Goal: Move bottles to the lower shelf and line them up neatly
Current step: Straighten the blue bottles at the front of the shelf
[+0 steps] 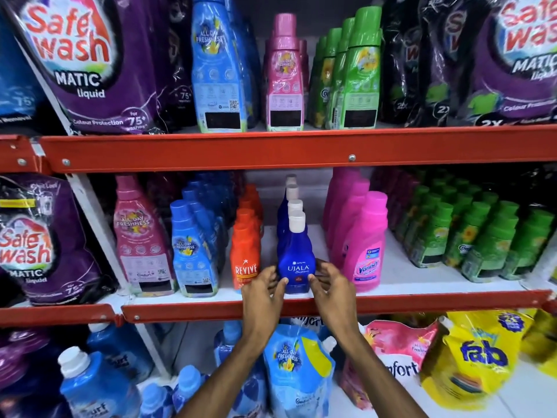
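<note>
Both my hands are on the front blue Ujala bottle (297, 260), which stands upright at the front edge of the middle shelf (422, 286), just behind its red rail. My left hand (262, 292) curls against the bottle's lower left side, thumb tip touching the label edge. My right hand (333, 289) cups the lower right side, thumb on the front and fingers wrapped round behind. So each grip is partly closed around the bottle's base, pressing it from opposite sides.

Behind this bottle, more blue Ujala bottles with white caps (294, 194) run back in a single file toward the rear of the shelf. Just to the left stands a row of orange Revive bottles (245, 257); the front one is near my left hand. To the right is a row of pink Vanish bottles (366, 251), the front one close to my right hand's knuckles.

On the shelf above sit blue, pink and green fabric conditioner bottles (284, 82). Below my forearms, refill pouches (297, 366) lie on the bottom level.
</note>
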Motion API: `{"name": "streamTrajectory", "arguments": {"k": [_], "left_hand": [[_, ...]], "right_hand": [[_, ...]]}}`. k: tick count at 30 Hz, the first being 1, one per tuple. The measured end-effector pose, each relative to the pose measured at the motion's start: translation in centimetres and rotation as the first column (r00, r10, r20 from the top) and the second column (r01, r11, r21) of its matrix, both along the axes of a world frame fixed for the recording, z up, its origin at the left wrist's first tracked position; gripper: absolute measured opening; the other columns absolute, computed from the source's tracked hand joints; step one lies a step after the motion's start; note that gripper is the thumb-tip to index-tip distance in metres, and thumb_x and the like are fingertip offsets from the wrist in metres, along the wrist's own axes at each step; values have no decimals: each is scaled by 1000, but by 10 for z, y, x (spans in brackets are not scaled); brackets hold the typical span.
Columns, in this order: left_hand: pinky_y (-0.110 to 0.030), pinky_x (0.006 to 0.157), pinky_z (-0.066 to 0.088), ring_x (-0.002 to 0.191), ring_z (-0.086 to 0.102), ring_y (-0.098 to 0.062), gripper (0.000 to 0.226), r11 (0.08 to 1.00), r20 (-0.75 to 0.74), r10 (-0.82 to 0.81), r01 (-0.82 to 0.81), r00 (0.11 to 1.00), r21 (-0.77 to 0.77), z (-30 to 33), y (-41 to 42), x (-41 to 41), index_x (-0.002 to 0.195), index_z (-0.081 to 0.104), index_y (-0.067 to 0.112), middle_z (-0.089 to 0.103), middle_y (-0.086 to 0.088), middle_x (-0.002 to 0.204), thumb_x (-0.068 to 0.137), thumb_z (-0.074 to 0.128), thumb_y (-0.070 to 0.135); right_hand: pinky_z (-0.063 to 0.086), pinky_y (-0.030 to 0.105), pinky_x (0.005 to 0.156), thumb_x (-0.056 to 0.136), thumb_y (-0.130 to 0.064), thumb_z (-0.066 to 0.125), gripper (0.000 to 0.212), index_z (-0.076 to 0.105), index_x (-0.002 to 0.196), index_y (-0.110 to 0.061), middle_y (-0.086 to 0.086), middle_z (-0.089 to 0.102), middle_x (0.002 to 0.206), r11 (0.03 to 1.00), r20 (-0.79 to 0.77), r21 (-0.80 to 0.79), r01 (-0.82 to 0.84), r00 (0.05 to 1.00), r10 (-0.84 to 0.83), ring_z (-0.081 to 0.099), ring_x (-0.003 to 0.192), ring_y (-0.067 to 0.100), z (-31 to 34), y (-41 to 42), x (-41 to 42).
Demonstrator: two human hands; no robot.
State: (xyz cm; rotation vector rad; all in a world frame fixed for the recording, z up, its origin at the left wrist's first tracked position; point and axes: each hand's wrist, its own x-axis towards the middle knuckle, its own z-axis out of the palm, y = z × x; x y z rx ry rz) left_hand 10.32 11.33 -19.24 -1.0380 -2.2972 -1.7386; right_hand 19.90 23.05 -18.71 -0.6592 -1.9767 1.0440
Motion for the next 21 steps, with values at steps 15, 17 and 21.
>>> {"name": "streamTrajectory", "arguments": {"k": [15,17,21], "left_hand": [[-11,79,47,83,62,-7,28,945,-138,247,-207,959,253,-3,12,39,101,71,25,62,10,90,85,76,2],[-9,77,46,80,62,-6,25,969,-187,148,-105,971,223,-3,28,53,97,71,24,65,9,86,83,75,3],[-14,85,54,87,69,-7,31,996,-108,-49,57,993,70,0,66,68,115,72,16,76,3,103,86,78,12]], "right_hand": [[54,14,69,83,-11,70,22,69,91,-32,-10,74,88,976,-275,14,219,939,-207,69,77,1,-6,11,50],[50,13,69,80,-14,65,20,64,91,-30,-5,69,90,943,-332,-13,334,888,-319,66,81,6,-5,25,66],[49,30,87,85,1,63,42,57,126,-5,16,66,120,939,-100,8,344,934,-342,67,100,32,-2,64,81]]}}
